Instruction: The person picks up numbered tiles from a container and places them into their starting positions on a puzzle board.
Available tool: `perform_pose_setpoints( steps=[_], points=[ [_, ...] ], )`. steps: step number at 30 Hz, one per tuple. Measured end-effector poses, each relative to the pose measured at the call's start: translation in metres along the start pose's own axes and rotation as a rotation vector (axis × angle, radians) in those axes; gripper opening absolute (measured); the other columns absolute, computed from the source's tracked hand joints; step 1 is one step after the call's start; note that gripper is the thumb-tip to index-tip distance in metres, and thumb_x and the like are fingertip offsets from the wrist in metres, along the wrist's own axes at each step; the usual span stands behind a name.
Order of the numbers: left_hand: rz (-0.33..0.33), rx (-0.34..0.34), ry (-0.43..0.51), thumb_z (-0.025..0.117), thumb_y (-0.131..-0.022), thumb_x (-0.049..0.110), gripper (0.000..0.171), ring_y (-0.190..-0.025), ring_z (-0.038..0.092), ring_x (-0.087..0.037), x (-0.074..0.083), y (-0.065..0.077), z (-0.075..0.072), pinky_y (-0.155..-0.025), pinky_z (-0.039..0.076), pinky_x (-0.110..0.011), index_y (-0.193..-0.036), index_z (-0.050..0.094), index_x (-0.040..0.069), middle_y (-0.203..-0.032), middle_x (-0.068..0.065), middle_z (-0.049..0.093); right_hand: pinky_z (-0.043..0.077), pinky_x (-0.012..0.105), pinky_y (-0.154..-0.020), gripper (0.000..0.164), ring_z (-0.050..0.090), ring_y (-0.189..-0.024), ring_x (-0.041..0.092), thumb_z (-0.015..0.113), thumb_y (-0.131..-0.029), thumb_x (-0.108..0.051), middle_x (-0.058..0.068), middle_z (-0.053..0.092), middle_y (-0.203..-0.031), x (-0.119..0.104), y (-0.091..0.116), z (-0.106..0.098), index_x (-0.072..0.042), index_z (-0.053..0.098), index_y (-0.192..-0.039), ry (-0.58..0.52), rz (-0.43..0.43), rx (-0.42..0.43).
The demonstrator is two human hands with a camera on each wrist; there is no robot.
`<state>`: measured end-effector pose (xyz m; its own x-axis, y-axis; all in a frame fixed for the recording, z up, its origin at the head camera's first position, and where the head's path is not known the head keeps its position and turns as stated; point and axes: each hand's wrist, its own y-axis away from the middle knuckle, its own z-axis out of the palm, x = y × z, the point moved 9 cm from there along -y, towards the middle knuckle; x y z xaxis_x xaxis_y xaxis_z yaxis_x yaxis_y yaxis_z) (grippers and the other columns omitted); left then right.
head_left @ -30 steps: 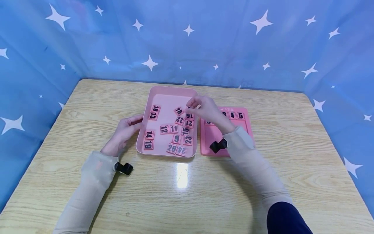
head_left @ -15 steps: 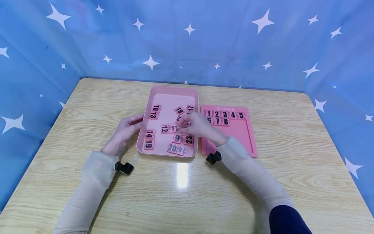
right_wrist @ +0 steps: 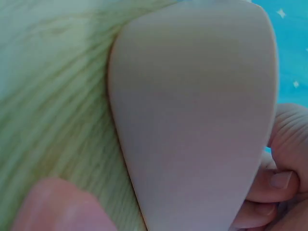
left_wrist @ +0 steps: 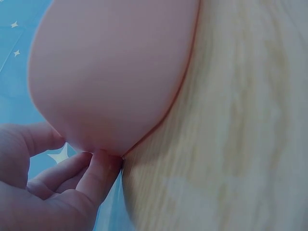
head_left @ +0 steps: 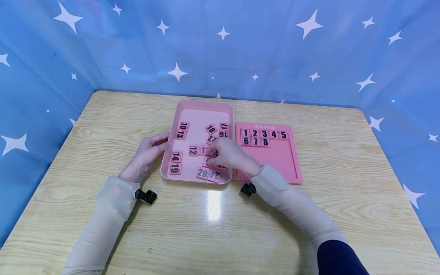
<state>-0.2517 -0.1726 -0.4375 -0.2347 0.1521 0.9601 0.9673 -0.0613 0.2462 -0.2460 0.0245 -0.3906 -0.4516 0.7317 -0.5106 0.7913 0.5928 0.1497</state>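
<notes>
A shallow pink tray (head_left: 199, 105) holds several pink number tiles with black digits. Against its left outer wall rest the fingertips of my left hand (head_left: 142, 156); the left wrist view has that hand's fingers (left_wrist: 98, 175) touching the pale wall. My right hand (head_left: 230, 154) reaches over the tray's right side, its fingers bent down at the number 9 tile (head_left: 207, 162). Whether they pinch it I cannot tell. Tile 11 (head_left: 203, 149) is partly covered by the hand. In the right wrist view the tray wall hides much of the fingers (right_wrist: 274, 187).
A pink puzzle board (head_left: 275, 164) lies right of the tray, with tiles 1 to 8 in its upper rows. The right forearm passes over the board's lower corner. Wooden table (head_left: 192, 229) surrounds both, and a blue star-patterned curtain (head_left: 268, 49) stands behind.
My right hand has come down from the tray's upper right, toward the front, to tile 9. Tiles 17 and 16 are uncovered again. The left hand stays in place.
</notes>
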Motion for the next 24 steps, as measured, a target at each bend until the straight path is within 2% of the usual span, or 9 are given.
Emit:
perform_pose_setpoints(
  steps=[6, 13, 20, 24],
  points=[
    [-0.007, 0.001, 0.007, 0.057, -0.089, 0.001, 0.047, -0.130, 0.038, -0.026, -0.0001, 0.0002, -0.0010, -0.106, 0.033, -0.032, -0.134, 0.045, -0.005, -0.139, -0.019, 0.045, 0.048, 0.031, -0.080, 0.026, 0.061, -0.088, 0.016, 0.079, -0.073, -0.019, 0.000, 0.069, -0.090, -0.0002, -0.0012, 0.0064, -0.010, 0.071, -0.097, 0.063, 0.030, -0.017],
    [0.013, 0.002, 0.017, 0.056, -0.089, 0.000, 0.046, -0.123, 0.045, -0.024, 0.0014, 0.0012, 0.0010, -0.093, 0.042, -0.017, -0.133, 0.045, -0.006, -0.137, -0.021, 0.046, 0.047, 0.028, -0.071, 0.026, 0.057, -0.076, 0.014, 0.081, -0.071, -0.022, -0.003, 0.065, -0.079, -0.0007, -0.0007, 0.0092, -0.011, 0.070, -0.092, 0.125, 0.039, -0.021],
    [0.015, 0.000, 0.015, 0.057, -0.088, 0.000, 0.047, -0.125, 0.044, -0.025, 0.0031, 0.0025, 0.0008, -0.092, 0.041, -0.014, -0.134, 0.045, -0.006, -0.137, -0.021, 0.046, 0.045, 0.026, -0.064, 0.027, 0.054, -0.071, 0.012, 0.081, -0.070, -0.020, -0.004, 0.063, -0.076, -0.0018, -0.0001, 0.0103, -0.010, 0.070, -0.093, 0.134, 0.024, -0.017],
    [0.015, 0.002, 0.012, 0.057, -0.088, 0.001, 0.047, -0.126, 0.042, -0.026, 0.0029, 0.0019, 0.0007, -0.093, 0.041, -0.015, -0.133, 0.045, -0.006, -0.137, -0.021, 0.046, 0.045, 0.026, -0.064, 0.030, 0.053, -0.071, 0.014, 0.081, -0.070, -0.019, -0.002, 0.062, -0.079, -0.0014, 0.0006, 0.0059, -0.009, 0.069, -0.095, 0.082, 0.009, -0.005]
  ],
)
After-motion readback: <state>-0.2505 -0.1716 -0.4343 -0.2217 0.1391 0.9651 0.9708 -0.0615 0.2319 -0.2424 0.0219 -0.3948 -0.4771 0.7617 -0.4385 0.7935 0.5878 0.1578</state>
